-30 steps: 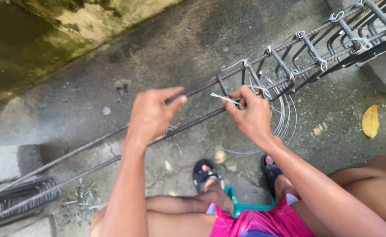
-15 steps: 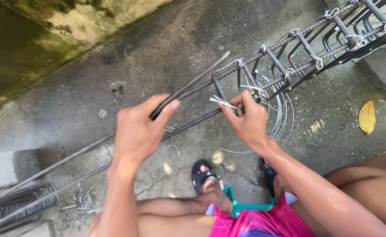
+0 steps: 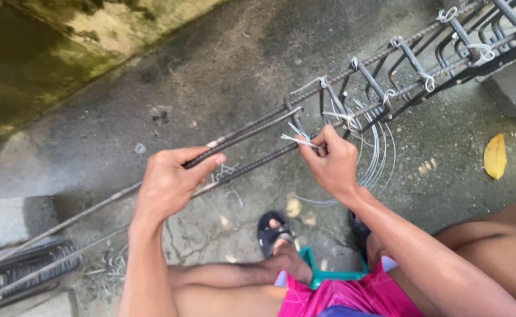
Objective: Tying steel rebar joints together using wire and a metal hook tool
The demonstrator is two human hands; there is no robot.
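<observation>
My left hand (image 3: pixel 172 179) is closed on a bent steel stirrup (image 3: pixel 252 130), holding it against the long rebars (image 3: pixel 81 211) of a rebar cage (image 3: pixel 422 64) that runs from lower left to upper right. My right hand (image 3: pixel 331 161) pinches short pieces of thin tie wire (image 3: pixel 296 138) just beside the stirrup's far end. Several stirrups further right are bound on with white wire twists. A loose coil of tie wire (image 3: pixel 378 161) lies on the ground behind my right hand.
I sit on a low teal stool (image 3: pixel 322 273) over cracked concrete, my sandalled foot (image 3: pixel 272 232) under the bars. A stack of stirrups (image 3: pixel 17 273) lies at lower left, wire scraps (image 3: pixel 108 267) beside it. A mossy wall (image 3: pixel 64 41) stands upper left; a yellow leaf (image 3: pixel 496 155) lies right.
My left hand has slid slightly left along the bars with the stirrup, and my right hand has stayed at the stirrup's end with the wire pieces.
</observation>
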